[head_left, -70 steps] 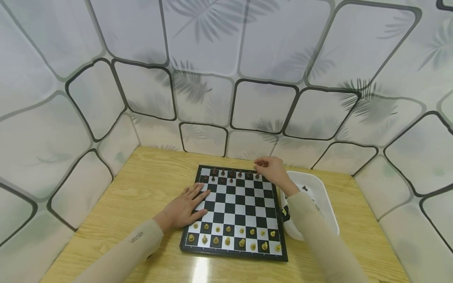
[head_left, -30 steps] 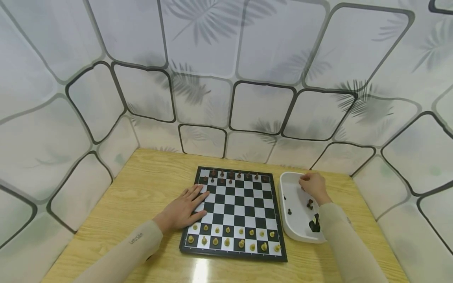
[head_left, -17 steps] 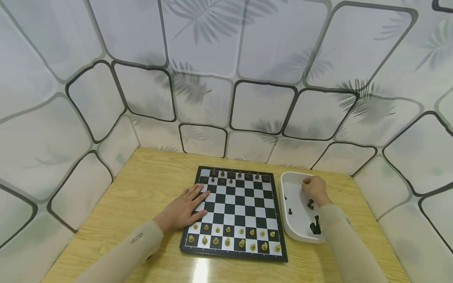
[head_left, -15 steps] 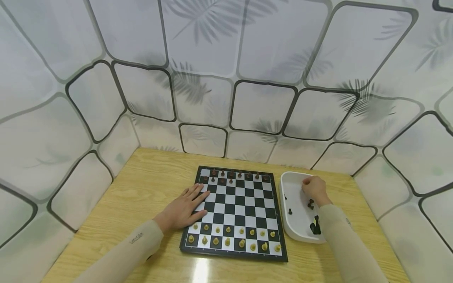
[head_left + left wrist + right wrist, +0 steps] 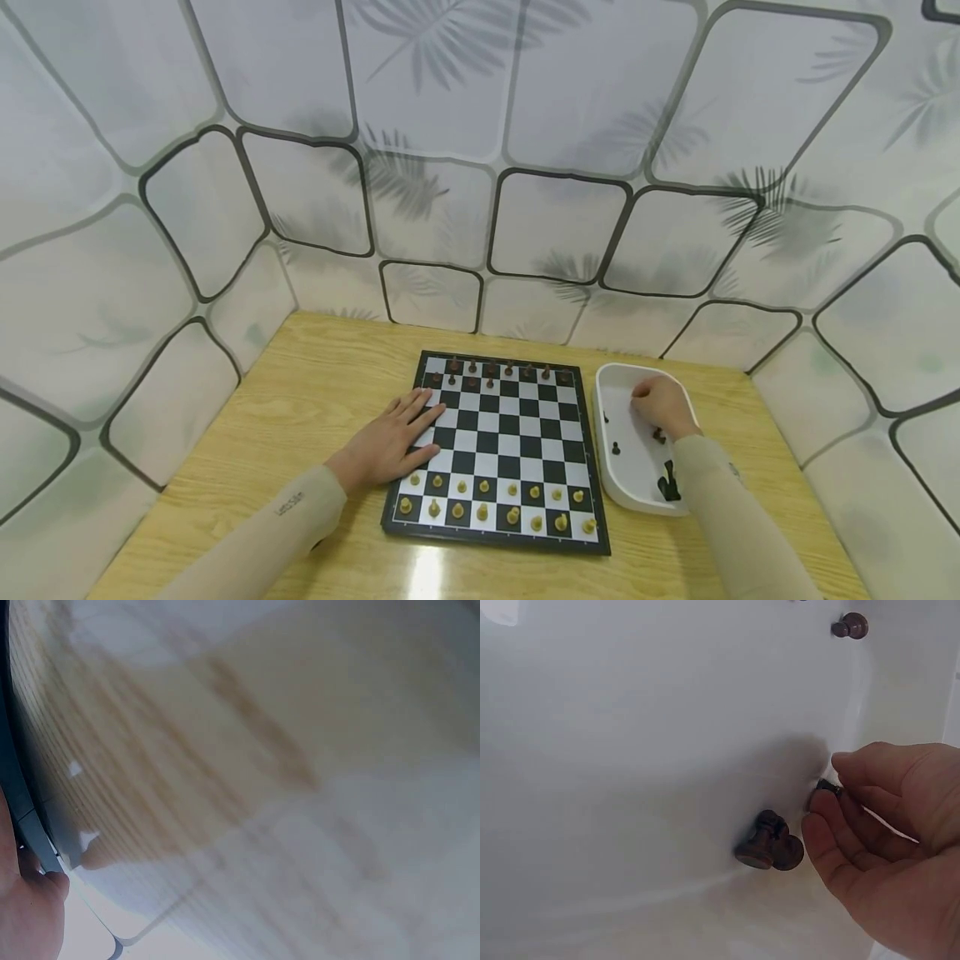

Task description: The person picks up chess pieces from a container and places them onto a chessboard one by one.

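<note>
A black-and-white chessboard (image 5: pixel 507 423) lies on the table, gold pieces (image 5: pixel 482 512) along its near side and dark red pieces (image 5: pixel 491 367) at its far side. My left hand (image 5: pixel 386 440) rests with spread fingers on the board's left edge; part of it shows in the left wrist view. Inside the white tray (image 5: pixel 633 477), right of the board, is my right hand (image 5: pixel 662 404). The right wrist view shows its curled fingers and thumb around a small dark piece (image 5: pixel 826 786), mostly hidden by the fingertips. Two dark red pieces (image 5: pixel 761 844) lie close to those fingers.
Another dark piece (image 5: pixel 851 626) lies in the tray in the right wrist view. Black items (image 5: pixel 669 483) sit at the tray's near end. The wooden table (image 5: pixel 330 358) meets patterned fabric walls (image 5: pixel 442 208) behind and at both sides.
From the board's far right corner, my right hand has moved into the tray, then slightly left within it. A dark red piece now shows at that corner. My left hand has stayed put.
</note>
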{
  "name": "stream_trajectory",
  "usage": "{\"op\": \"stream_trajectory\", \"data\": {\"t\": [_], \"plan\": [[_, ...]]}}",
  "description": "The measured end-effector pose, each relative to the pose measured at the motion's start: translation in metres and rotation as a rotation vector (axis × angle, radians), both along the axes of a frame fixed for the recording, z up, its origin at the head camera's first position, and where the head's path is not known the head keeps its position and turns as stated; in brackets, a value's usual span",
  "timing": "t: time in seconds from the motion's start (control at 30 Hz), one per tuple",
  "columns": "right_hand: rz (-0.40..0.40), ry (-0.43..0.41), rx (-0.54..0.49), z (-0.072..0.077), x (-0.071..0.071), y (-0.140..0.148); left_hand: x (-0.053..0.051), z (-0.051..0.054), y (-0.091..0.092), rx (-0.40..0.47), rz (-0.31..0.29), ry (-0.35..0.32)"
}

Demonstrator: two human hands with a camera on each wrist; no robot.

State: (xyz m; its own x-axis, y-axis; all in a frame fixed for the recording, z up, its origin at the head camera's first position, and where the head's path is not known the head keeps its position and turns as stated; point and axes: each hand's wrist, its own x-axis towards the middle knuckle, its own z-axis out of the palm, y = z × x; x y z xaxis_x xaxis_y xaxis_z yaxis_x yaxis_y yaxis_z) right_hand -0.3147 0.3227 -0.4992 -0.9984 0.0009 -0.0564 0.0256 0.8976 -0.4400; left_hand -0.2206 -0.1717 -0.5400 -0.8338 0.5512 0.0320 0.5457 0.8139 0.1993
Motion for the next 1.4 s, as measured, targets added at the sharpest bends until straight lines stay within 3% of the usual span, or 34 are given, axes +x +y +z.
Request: {"op": "stream_trajectory", "data": {"t": [0.2, 0.4, 0.83, 1.07, 1.4], "plan": [[0.073, 0.034, 0.081, -0.005, -0.001, -0.002, 0.000, -0.001, 0.000, -0.004, -0.001, 0.005], [0.135, 0.036, 0.089, -0.002, -0.001, -0.006, 0.000, 0.000, 0.000, -0.003, 0.000, 0.002], [0.017, 0.003, 0.041, 0.005, 0.001, -0.006, 0.000, 0.001, 0.001, 0.001, 0.008, -0.009], [0.032, 0.013, 0.102, 0.002, 0.002, -0.006, 0.000, 0.002, 0.001, -0.004, 0.004, -0.009], [0.074, 0.008, 0.075, 0.000, 0.000, -0.006, 0.001, 0.001, 0.000, -0.005, 0.006, -0.012]]}}
